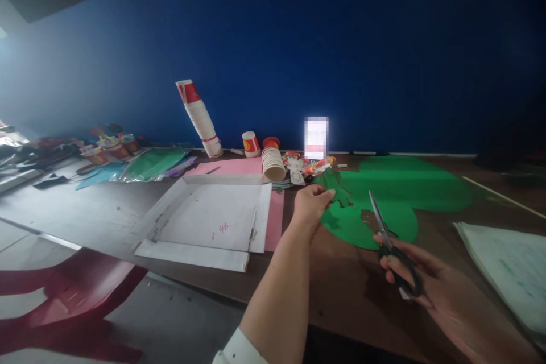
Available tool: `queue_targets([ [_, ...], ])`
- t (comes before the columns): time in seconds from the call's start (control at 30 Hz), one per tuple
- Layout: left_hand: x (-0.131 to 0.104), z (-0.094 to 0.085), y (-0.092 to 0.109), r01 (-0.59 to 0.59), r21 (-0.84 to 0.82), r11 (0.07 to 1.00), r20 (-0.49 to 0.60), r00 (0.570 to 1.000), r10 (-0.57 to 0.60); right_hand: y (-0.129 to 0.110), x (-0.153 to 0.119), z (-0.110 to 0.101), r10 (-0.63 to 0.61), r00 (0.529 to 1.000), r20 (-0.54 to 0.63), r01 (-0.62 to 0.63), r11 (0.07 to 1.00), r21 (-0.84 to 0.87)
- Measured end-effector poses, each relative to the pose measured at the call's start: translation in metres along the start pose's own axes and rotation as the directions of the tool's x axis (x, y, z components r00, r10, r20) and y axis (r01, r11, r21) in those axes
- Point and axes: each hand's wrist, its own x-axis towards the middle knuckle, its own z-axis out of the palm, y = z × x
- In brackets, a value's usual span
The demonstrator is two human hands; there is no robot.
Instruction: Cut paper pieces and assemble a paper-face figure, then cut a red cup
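Observation:
My left hand (313,203) pinches a small green paper cutout (338,186) with dark marks along its edges, held over the left part of a large green paper shape (390,185) with rounded lobes. In my right hand (412,273) are black-handled scissors (381,219), fingers in the loops, blades pointing up and away and seemingly closed. The blades are over the green shape, apart from the cutout. A small brown piece (370,219) lies on the green shape beside the blades.
A white cardboard tray (200,216) lies on pink paper at the left. Behind stand a leaning stack of paper cups (200,119), more cups (273,164) and a bright blurred screen (316,137). White sheets (507,273) are at the right, a red chair (81,296) at lower left.

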Motion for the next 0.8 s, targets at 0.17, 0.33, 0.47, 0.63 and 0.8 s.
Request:
queue_targets([
  [0.17,-0.005,0.002,0.008,0.154,-0.223,0.963,0.025,0.988,-0.152,-0.002,-0.002,-0.001,-0.008,1.000,0.008,0.009,1.000,-0.026],
  [0.33,-0.006,0.002,0.011,0.214,-0.296,0.931,0.041,0.977,-0.211,-0.003,-0.004,0.000,-0.030,0.999,0.031,0.032,0.998,-0.045],
  [0.47,-0.006,0.002,0.012,0.225,-0.320,0.920,0.043,0.974,-0.223,-0.004,-0.003,0.001,-0.031,0.999,0.028,0.033,0.997,-0.063],
  [0.63,-0.007,0.002,0.013,0.213,-0.367,0.905,0.044,0.976,-0.211,-0.002,-0.002,0.001,0.003,0.999,0.051,-0.001,0.999,-0.043],
  [0.8,-0.005,0.003,0.013,0.186,-0.444,0.877,0.045,0.982,-0.185,-0.001,-0.003,0.003,0.002,0.997,0.077,0.000,1.000,-0.015],
])
